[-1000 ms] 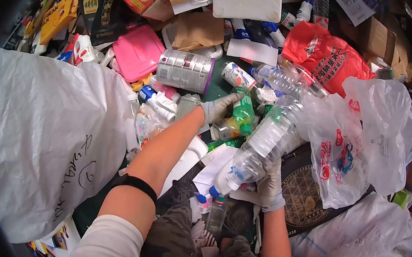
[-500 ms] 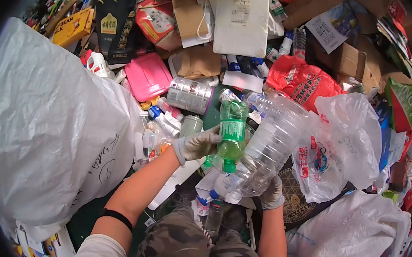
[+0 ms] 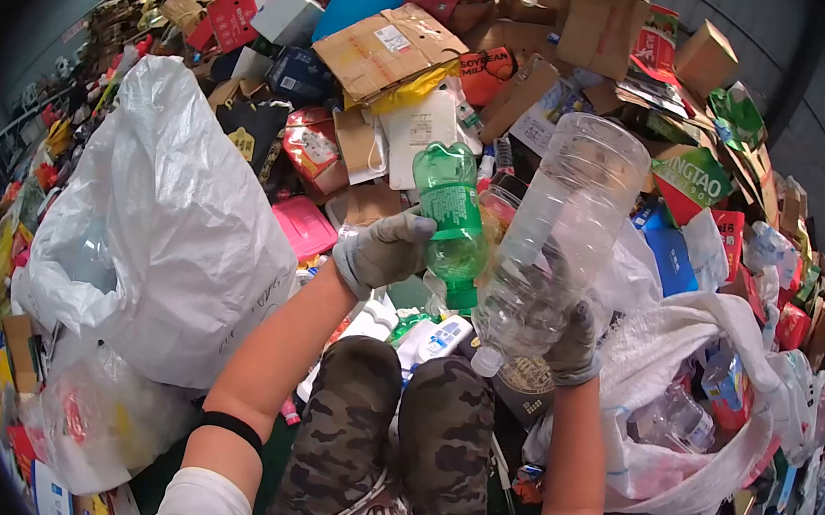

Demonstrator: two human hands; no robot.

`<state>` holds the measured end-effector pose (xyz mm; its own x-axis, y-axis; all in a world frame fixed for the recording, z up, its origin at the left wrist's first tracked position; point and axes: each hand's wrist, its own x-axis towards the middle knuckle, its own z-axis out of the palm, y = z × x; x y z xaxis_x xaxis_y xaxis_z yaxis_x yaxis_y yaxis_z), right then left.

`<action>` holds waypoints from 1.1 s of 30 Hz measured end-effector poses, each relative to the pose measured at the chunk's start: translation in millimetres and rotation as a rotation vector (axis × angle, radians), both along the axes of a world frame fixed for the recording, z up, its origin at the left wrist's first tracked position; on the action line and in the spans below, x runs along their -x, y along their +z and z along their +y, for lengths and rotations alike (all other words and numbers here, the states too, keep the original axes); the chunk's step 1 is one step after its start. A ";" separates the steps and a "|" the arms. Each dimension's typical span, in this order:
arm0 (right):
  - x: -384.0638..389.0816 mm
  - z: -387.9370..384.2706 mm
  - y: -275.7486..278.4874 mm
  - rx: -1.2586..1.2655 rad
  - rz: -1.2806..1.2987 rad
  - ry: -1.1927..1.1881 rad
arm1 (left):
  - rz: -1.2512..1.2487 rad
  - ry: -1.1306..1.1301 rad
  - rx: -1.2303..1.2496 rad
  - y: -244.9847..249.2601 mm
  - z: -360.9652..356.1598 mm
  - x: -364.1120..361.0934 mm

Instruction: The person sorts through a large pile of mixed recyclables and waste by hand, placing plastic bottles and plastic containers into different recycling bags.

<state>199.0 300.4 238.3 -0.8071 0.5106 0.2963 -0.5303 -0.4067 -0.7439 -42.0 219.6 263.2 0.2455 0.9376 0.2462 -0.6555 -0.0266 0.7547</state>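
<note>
My gloved left hand [image 3: 388, 253] is closed around a green plastic bottle [image 3: 452, 211], held cap down in front of me. Beside it, a large clear plastic bottle [image 3: 570, 214] tilts with its neck toward me. My gloved right hand [image 3: 576, 343] grips that one from its right side, the fingers partly seen through the plastic. Between the two bottles shows part of a clear container [image 3: 500, 204] with a dark rim; what supports it is hidden. Below them lies a white bottle [image 3: 444, 336] with a blue label, near my knees.
A tall white sack [image 3: 175, 223] stands on my left. To my right, an open white sack [image 3: 642, 463] has clear plastic bottles [image 3: 685, 422] inside. Ahead rises a heap of mixed waste with a flattened cardboard box [image 3: 389, 49], a pink plastic lid [image 3: 303, 228] and a green Tsingtao carton [image 3: 692, 181].
The view has tilted up, showing more of the heap and the walls. Both bottles are raised higher in front of me, still in my hands.
</note>
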 end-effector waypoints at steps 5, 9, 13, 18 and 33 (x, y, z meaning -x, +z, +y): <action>-99.8 -35.4 59.2 -0.017 -0.005 -0.175 | -0.141 -0.155 -0.077 46.2 -0.6 -87.8; -208.2 -50.8 104.7 -0.155 -0.041 -0.436 | -0.253 -0.390 -0.250 89.8 23.2 -192.5; -312.5 -48.0 111.0 -0.244 -0.127 -0.703 | -0.254 -0.430 -0.099 66.9 85.2 -314.2; -386.0 -3.2 31.0 -0.483 -0.917 -1.421 | 0.166 -0.240 0.292 8.9 127.6 -394.4; -326.8 87.5 3.0 -0.631 -1.845 -1.862 | 0.042 0.014 0.410 -17.6 133.9 -350.4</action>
